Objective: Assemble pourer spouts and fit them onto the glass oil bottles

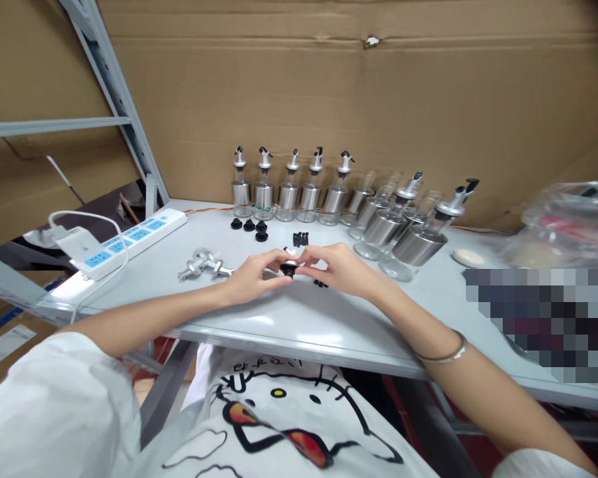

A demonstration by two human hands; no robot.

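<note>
Between my two hands, just above the table, is a bottle pourer (290, 266) with a silver collar and a black ribbed stopper pointing down. My left hand (253, 277) is closed on its left side, thumb low and fingers above. From the right, my right hand (337, 267) pinches the same pourer, partly covering its top. Small black caps (300, 239) lie just behind the hands, and more black pieces (320, 283) sit below my right fingers. Left of my hands rest several silver pourer spouts (205, 263). Black rubber stoppers (255, 228) stand in a group farther back.
Along the cardboard wall (289, 86) stand glass bottles with steel sleeves (311, 197), several with pourers fitted. A white power strip (129, 242) with a cable lies on the left. On the right are a pale round disc (468, 257) and a clear plastic bag (568, 226).
</note>
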